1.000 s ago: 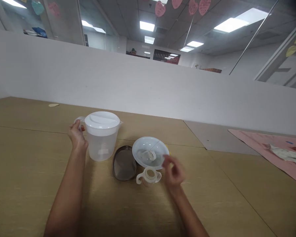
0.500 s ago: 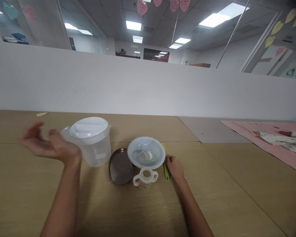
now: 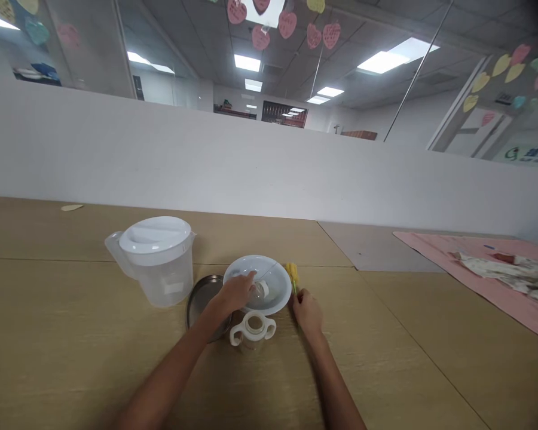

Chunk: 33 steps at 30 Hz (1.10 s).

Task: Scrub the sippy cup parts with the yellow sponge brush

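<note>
My left hand (image 3: 238,291) reaches over the near left rim of a pale bowl (image 3: 281,280), a finger stretched out. Its other fingers are partly hidden. Close beside them in the bowl lies a small clear container with a white rim (image 3: 262,290). To the right of the bowl, my right hand (image 3: 308,312) is closed on a slim brush with a yellow head (image 3: 292,272) and a green handle, which the fingers mostly cover. In front of the bowl stands a clear cup with a white two-handled collar (image 3: 253,327).
A clear plastic pitcher with a white lid (image 3: 161,263) stands at the left. A dark round metal pan (image 3: 199,298) lies partly under my left forearm. On the right, a pink cloth (image 3: 430,254) holds crumpled patterned fabric (image 3: 497,269). A white wall (image 3: 260,185) rises behind the table.
My left hand has swung right from beside the pitcher to over the bowl. My right hand stays beside the bowl; more of the brush's yellow head shows now. The view has shifted slightly.
</note>
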Motion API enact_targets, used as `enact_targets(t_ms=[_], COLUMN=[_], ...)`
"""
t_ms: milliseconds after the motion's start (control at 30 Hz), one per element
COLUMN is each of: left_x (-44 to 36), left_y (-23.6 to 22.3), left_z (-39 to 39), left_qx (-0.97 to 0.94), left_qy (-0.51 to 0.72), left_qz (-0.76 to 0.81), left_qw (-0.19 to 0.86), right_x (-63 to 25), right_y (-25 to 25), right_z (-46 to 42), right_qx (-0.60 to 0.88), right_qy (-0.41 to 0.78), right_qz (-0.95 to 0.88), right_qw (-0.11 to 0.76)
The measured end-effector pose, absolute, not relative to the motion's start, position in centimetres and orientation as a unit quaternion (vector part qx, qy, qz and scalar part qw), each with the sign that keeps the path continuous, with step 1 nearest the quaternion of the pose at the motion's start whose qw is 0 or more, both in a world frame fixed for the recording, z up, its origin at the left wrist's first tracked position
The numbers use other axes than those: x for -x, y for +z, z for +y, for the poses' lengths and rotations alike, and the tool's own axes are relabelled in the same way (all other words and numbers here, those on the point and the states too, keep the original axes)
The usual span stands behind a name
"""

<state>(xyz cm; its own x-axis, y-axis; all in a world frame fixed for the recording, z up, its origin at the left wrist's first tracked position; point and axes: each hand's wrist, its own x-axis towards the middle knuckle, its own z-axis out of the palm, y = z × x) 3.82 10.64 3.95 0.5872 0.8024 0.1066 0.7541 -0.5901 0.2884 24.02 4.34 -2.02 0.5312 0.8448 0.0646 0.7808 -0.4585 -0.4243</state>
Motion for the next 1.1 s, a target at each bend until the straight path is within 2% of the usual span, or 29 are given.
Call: enact_targets(t_ms=[100,200,300,367,767,1100], left_x=[-3.5,-3.3,-3.3,-3.4,-2.8,-2.8], left_y=[4.9,5.5,5.6,5.6,6.9,10.1], left_z=[10.8,10.9,11.0,11.1,10.9,9.1], left_qx=[-0.883,-0.880,-0.874,-0.871,-0.835,-0.784], left_qy=[0.108,0.116,0.132,0.147,0.276,0.319], left_qz=[0.437,0.433,0.436,0.435,0.400,0.259], left_qw=[0.136,0.157,0.166,0.175,0.257,0.466], right_x=[-24.2,-24.5,-24.7,-24.6,-22.3,-22.0], right_y=[-2.3,-2.3,-2.3,-2.3,-2.1,-2.5], right_z=[4.4,4.3,4.0,4.0,3.7,3.3], right_qx=[0.846,0.815,0.775,0.760,0.654,0.579], right_qy=[0.052,0.031,0.048,0.063,-0.078,-0.149], right_qz=[-0.467,-0.462,-0.449,-0.441,-0.515,-0.607], right_qw=[0.251,0.348,0.443,0.472,0.548,0.524])
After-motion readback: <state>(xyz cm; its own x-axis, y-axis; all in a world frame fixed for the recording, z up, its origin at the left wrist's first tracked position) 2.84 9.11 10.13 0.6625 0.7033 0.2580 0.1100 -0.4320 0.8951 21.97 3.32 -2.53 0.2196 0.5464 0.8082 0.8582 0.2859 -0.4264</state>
